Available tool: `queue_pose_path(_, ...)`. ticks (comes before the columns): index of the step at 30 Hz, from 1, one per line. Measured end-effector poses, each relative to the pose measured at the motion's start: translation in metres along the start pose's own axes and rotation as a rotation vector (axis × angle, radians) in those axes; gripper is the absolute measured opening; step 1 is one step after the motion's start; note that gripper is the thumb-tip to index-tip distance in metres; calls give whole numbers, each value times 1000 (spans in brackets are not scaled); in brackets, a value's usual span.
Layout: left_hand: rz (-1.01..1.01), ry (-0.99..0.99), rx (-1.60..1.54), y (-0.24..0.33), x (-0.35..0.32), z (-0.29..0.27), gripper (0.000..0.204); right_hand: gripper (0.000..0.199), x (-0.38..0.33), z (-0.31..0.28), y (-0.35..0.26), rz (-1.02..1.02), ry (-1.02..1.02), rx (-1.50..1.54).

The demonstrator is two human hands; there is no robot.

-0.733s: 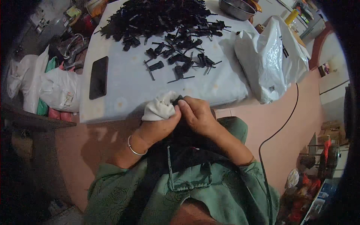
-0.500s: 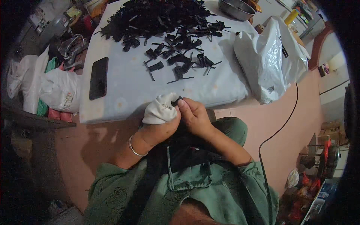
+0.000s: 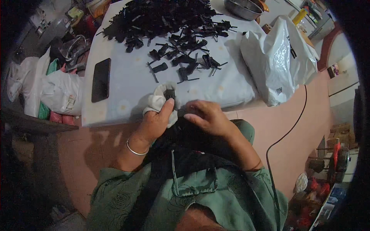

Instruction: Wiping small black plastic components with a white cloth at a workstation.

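Note:
My left hand [image 3: 157,122] is closed around a bunched white cloth [image 3: 155,101]. Its thumb presses a small black plastic part [image 3: 169,93] against the cloth; most of its fingers are hidden beneath. Just to the right, my right hand [image 3: 210,117] is apart from the left, its fingers bent and its thumb separated from them, with no object visible between. Beyond both hands, similar black parts with thin prongs [image 3: 158,68] lie scattered on the white-covered table [image 3: 131,82]. They thicken into a large heap [image 3: 162,19] at the far side.
A dark phone [image 3: 101,80] lies at the table's left. A white plastic bag [image 3: 269,61] stands at the right edge, with a metal bowl [image 3: 243,9] at the back right. Full bags [image 3: 61,92] sit left of the table. A black cable [image 3: 287,133] hangs on the right.
My left hand has shifted slightly left and turned, bringing the black part into clearer view on the cloth. My right hand has let go of it and moved right, its fingers parting.

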State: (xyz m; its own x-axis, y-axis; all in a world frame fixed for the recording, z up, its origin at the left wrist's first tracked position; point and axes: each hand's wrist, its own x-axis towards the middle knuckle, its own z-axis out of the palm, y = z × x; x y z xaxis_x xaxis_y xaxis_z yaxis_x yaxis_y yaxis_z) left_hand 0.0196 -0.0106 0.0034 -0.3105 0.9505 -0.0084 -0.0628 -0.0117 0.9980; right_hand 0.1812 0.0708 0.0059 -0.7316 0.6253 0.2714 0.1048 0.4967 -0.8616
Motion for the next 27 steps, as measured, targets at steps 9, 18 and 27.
queue_pose_path(9,-17,-237,332,11,-7,3,27,12,2,10,8,-34,8,182)
queue_pose_path(18,197,-177,342,-5,-4,6,26,23,6,15,-1,-28,-22,-29)
queue_pose_path(27,641,-195,894,2,-5,6,18,28,4,20,7,211,-71,230)
